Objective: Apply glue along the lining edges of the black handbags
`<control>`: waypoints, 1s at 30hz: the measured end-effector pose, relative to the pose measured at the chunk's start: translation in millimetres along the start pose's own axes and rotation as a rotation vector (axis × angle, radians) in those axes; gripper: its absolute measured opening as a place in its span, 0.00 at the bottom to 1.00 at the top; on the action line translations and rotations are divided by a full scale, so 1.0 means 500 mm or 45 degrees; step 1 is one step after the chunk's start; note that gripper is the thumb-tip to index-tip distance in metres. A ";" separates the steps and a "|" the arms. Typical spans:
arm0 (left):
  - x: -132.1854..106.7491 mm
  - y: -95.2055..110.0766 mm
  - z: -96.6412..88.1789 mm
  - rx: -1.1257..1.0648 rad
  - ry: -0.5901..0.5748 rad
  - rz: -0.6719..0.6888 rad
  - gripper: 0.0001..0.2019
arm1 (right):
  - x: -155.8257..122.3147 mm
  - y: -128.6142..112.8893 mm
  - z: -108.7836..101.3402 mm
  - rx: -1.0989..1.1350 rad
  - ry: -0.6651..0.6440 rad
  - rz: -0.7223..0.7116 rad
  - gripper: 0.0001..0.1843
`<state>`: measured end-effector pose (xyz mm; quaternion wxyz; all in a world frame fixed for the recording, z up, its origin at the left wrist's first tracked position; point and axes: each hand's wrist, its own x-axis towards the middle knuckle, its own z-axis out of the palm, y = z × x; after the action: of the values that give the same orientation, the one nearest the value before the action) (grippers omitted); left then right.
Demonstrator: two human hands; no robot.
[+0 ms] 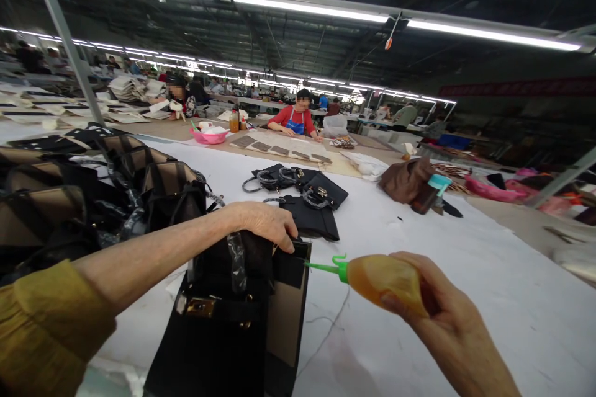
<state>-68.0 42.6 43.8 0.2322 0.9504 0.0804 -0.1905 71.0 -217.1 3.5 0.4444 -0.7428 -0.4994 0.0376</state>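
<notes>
My left hand [263, 223] reaches across from the left and grips the top edge of a black handbag [228, 316] standing on the white table [419, 298], fingers curled over its rim. My right hand [433, 310] holds a soft orange glue bottle [382, 276]. The bottle's green nozzle [326, 267] points left at the bag's upper edge, almost touching it. A gold clasp shows on the bag's front. My left sleeve is mustard yellow.
Several black and brown bags [93, 192] are piled at the left. Flat black bag parts [302, 195] lie mid-table. A brown bag and a brown bottle with a teal cap [431, 192] sit further right. Other people work at far tables.
</notes>
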 end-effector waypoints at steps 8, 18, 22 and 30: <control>0.006 0.001 0.005 0.023 -0.011 0.072 0.12 | -0.008 0.004 -0.004 -0.002 -0.147 0.031 0.20; 0.012 -0.002 0.008 0.055 -0.001 0.050 0.15 | -0.044 0.010 0.001 0.043 -0.197 0.064 0.18; 0.014 -0.003 0.009 0.052 0.016 0.032 0.15 | -0.050 -0.004 0.011 0.090 -0.197 0.101 0.16; 0.020 -0.006 0.011 0.081 0.015 0.045 0.14 | -0.071 0.010 0.017 0.084 -0.224 0.037 0.15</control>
<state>-61.5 43.3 33.8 0.2045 0.9597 0.0590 -0.1833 52.8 -240.0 -18.7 0.4225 -0.7287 -0.5242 0.1256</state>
